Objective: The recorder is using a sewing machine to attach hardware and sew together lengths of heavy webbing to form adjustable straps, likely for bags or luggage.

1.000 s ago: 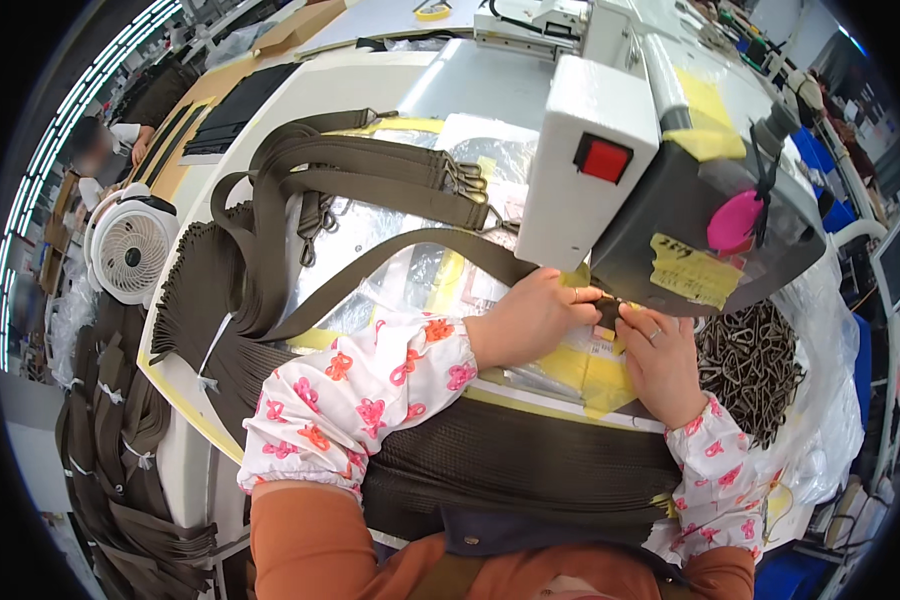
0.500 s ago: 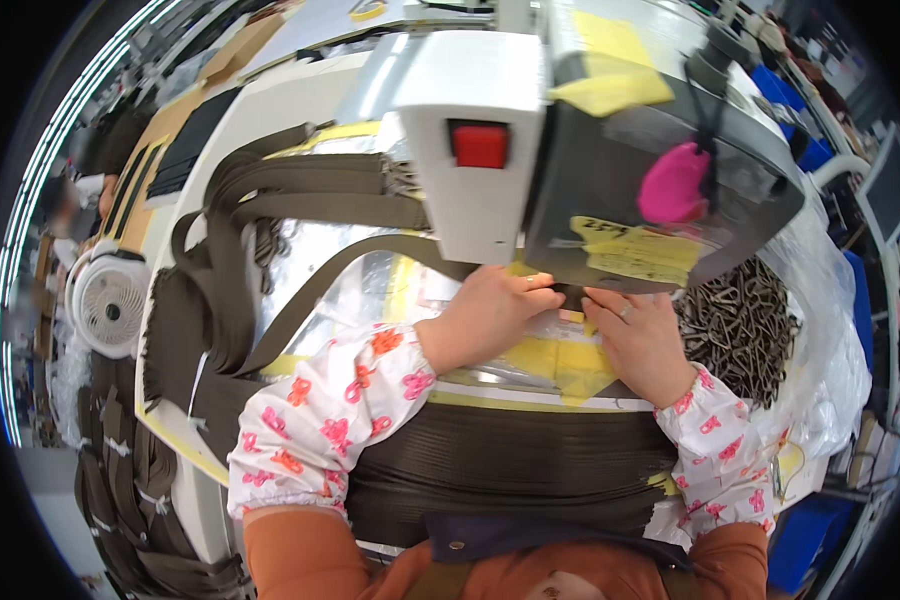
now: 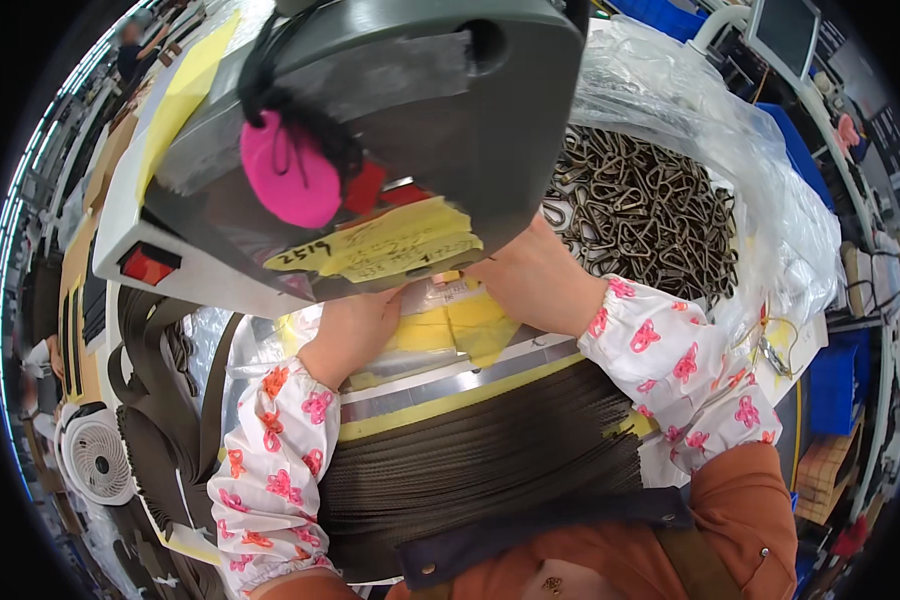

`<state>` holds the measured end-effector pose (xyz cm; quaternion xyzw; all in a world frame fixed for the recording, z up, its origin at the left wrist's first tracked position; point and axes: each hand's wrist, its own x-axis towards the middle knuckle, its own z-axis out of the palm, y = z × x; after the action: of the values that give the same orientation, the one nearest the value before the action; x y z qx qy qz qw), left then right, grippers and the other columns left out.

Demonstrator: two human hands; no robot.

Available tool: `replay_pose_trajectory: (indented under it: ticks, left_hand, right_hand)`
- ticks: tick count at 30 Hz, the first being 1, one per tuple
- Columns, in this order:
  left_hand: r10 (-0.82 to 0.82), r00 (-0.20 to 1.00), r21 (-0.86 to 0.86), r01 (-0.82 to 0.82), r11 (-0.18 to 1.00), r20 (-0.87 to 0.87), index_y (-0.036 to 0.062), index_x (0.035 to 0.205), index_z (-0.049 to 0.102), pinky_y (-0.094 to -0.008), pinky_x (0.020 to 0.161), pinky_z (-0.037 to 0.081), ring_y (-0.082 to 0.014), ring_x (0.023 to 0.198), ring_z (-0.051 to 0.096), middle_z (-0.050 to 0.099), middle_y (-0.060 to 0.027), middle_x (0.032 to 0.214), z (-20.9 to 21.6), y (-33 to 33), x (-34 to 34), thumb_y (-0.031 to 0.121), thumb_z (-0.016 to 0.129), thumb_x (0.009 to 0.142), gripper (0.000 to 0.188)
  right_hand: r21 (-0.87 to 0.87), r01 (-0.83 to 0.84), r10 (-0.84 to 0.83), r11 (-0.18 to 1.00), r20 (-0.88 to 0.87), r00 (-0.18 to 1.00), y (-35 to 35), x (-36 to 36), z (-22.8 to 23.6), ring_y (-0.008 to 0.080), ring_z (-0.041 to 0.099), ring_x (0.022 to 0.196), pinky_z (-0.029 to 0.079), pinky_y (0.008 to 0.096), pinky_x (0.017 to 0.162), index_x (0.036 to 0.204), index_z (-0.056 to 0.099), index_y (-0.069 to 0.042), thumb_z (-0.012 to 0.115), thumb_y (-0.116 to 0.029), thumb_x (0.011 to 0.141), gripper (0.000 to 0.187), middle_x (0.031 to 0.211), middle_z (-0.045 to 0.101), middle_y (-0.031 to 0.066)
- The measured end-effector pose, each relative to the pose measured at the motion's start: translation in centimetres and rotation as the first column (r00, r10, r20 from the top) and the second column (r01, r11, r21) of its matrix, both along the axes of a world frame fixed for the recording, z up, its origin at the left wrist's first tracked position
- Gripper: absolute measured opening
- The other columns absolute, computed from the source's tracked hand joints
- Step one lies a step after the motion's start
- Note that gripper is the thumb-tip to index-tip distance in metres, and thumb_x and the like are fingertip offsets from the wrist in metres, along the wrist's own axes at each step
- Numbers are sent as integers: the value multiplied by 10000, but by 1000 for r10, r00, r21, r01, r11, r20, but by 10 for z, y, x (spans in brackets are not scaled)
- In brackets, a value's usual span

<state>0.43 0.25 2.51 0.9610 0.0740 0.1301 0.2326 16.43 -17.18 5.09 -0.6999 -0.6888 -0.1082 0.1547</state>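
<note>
My left hand (image 3: 362, 332) reaches under the front of a grey sewing machine head (image 3: 390, 110). Its fingers are hidden behind the machine casing. From the other side my right hand (image 3: 535, 282) also goes in under the casing, close to the pile of bronze-coloured metal hooks (image 3: 650, 205), its fingers hidden too. Between the hands lies a bed plate covered with yellow tape (image 3: 440, 330). Whatever the hands hold is out of sight. Nearer to me is a broad stack of cut dark brown webbing straps (image 3: 470, 455).
Long webbing straps (image 3: 150, 420) hang in folds at the left edge, beside a white fan (image 3: 100, 465). Clear plastic sheeting (image 3: 710, 110) lies around the hooks. Blue bins (image 3: 835, 385) stand at the right. A pink tag (image 3: 288, 170) dangles from the machine.
The view has shifted, so the machine head now looms larger and further left. My fingers, partly visible before at the strap, have gone behind its casing. More of the hook pile shows.
</note>
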Motion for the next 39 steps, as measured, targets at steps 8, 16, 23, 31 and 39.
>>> replay_pose_trajectory:
  ticks: [8,16,23,31,39]
  left_hand:
    - [10,999,165,-15,986,32,118,1075,640,-278,695,493,-240,788,649,657,-127,893,-7,9,1,112,524,885,223]
    - [-10,1000,172,9,985,6,99,1093,624,-301,689,491,-256,817,642,647,-147,910,-4,6,0,89,525,879,237]
    - [-31,982,84,47,995,-188,96,1088,614,-341,655,496,-300,785,624,623,-165,952,27,-14,4,34,544,831,274]
    - [-390,917,347,342,873,79,46,832,553,-334,690,525,-262,915,611,589,-64,1111,41,-18,7,57,594,722,118]
    - [-363,923,312,310,898,126,64,820,533,-310,608,512,-204,849,607,599,-31,998,31,-14,-4,117,544,738,98]
  right_hand:
    - [-65,21,-15,998,102,995,-1,-2,6,177,511,1034,258,489,1006,969,596,-74,533,-100,766,214,1126,559,21]
    - [-84,35,-25,996,120,992,-4,-4,5,181,517,1019,266,480,999,979,591,-69,526,-119,775,219,1109,558,27]
    - [-30,11,-8,999,71,997,-4,-7,1,189,522,1007,302,427,971,925,617,-59,533,-116,763,191,1070,583,45]
    - [54,-60,58,997,31,998,-10,-20,7,195,525,938,326,431,966,819,627,-69,547,-129,704,152,942,580,41]
    - [115,-57,55,992,21,998,-10,-26,12,202,529,972,373,419,898,874,631,-24,569,-118,690,216,955,604,46]
